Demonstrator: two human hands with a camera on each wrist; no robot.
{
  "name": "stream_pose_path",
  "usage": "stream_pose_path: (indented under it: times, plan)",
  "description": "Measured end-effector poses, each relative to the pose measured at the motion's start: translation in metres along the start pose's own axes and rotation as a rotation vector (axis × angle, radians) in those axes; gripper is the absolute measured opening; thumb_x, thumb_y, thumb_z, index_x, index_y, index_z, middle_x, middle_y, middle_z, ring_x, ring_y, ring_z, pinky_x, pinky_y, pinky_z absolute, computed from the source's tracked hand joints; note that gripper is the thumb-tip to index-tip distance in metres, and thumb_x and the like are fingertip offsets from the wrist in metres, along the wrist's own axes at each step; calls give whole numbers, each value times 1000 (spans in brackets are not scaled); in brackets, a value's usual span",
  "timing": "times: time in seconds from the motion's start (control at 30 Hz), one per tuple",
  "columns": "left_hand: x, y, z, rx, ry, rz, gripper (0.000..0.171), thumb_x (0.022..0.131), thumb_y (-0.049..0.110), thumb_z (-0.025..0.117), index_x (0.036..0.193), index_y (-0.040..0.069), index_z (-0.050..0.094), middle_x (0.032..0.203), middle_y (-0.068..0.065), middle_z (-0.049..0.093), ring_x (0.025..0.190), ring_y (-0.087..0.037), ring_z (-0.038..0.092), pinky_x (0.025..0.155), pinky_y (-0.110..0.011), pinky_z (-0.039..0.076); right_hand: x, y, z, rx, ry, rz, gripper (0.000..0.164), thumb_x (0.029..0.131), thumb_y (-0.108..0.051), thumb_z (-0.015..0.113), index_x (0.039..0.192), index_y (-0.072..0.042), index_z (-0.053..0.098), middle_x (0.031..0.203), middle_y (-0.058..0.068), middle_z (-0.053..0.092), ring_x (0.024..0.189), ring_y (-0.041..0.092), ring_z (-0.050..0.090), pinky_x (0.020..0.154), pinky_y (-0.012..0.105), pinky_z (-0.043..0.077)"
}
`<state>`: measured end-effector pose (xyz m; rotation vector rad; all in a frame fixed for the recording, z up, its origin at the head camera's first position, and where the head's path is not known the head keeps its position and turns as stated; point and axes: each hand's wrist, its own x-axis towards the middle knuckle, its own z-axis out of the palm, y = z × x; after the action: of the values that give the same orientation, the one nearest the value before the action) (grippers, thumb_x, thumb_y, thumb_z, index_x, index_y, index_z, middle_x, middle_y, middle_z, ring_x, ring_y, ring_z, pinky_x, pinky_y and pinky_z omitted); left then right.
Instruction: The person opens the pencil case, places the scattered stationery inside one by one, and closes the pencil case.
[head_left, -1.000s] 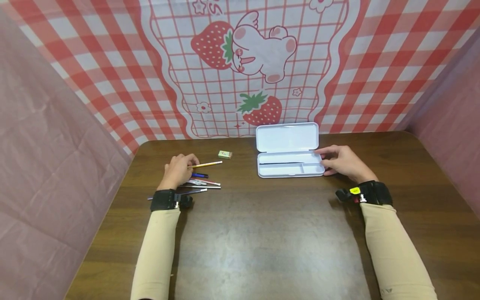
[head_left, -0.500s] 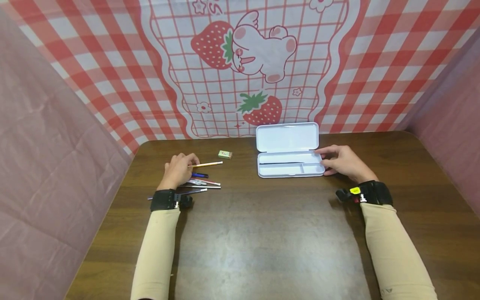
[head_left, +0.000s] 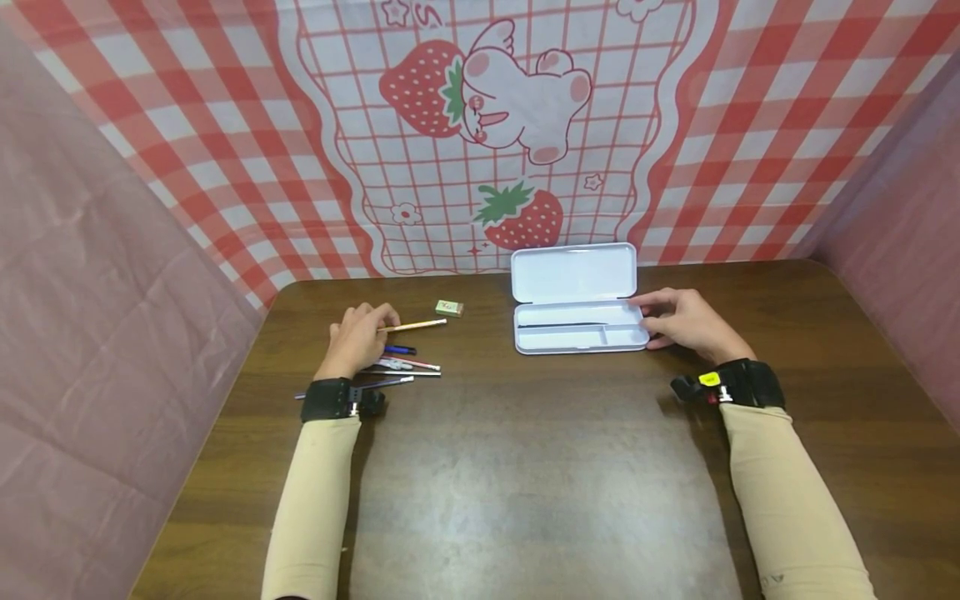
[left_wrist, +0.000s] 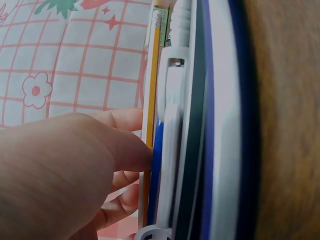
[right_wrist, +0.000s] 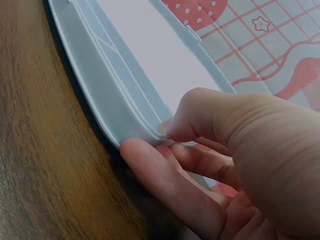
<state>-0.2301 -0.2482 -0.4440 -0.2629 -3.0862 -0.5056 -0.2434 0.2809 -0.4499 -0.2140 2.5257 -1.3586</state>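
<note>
My left hand (head_left: 358, 337) pinches a yellow pencil (head_left: 414, 326) between thumb and fingers at the left of the table, its white end pointing right. In the left wrist view the thumb presses on the yellow pencil (left_wrist: 154, 75). Below that hand lie a blue pen (head_left: 400, 350), a white compass-like tool (head_left: 393, 363) and several pencils (head_left: 405, 374), partly hidden by the hand and wrist. My right hand (head_left: 684, 323) grips the right end of a white pencil case (head_left: 564, 352), which stands with its lid up. In the right wrist view the thumb (right_wrist: 192, 112) rests on the rim, fingers outside.
A small green and white eraser (head_left: 449, 308) lies between the pencils and the case. The case's lid (head_left: 573, 275) stands near the checked strawberry cloth (head_left: 517, 217) behind the brown wooden table (head_left: 510, 467). Pink cloth (head_left: 97, 292) hangs at both sides.
The yellow pencil's free end has risen very slightly in my left hand. The view has shifted a little; my right hand keeps its hold on the case.
</note>
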Motion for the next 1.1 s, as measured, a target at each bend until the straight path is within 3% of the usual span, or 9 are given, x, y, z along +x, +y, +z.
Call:
stream_pose_path:
  times: [0.6,1.1]
  plan:
    - [0,1,2,16,-10,4,22,93,8,61,112,19,61,111,-14,60,112,-37,49,89,-63,39,0,0,0,9,6,5,43,93,-7,65,136,-7,61,124,22,51,81,30,64,66,28,63]
    - [2,5,-1,10,67,33,22,95,9,60,113,22,62,116,-13,59,116,-37,47,91,-62,36,1,1,0,9,3,-5,43,93,-7,65,135,-7,61,122,21,51,78,28,66,66,28,63]
